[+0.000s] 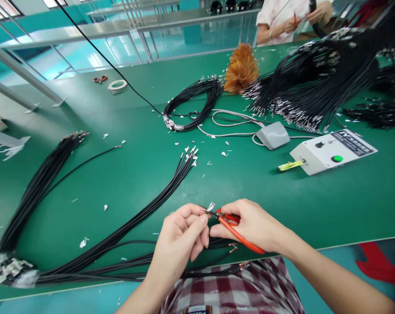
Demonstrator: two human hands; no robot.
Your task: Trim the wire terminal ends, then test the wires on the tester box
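In the head view, my left hand (186, 233) is closed in a pinch near the table's front edge, on the end of a black cable (132, 242) that runs in from the left. The fingers hide most of the gripped end. My right hand (250, 222) is wrapped round red-handled wire cutters (240, 235). Their dark tips point left and meet the left fingertips. A scrap of silver foil (211, 206) sticks up at the tips. Several more black cables with stripped ends (233, 248) pass beneath both hands. Another bunch of cables (151, 203) lies beyond the left hand.
A taped cable bundle (14, 270) lies at left. Farther back are a cable coil (192, 104), orange fluff (241, 69), a grey box (273, 135), a white box with a green button (331, 152) and a large cable heap (308, 83). Foil scraps litter the table. A co-worker (282, 26) is opposite.
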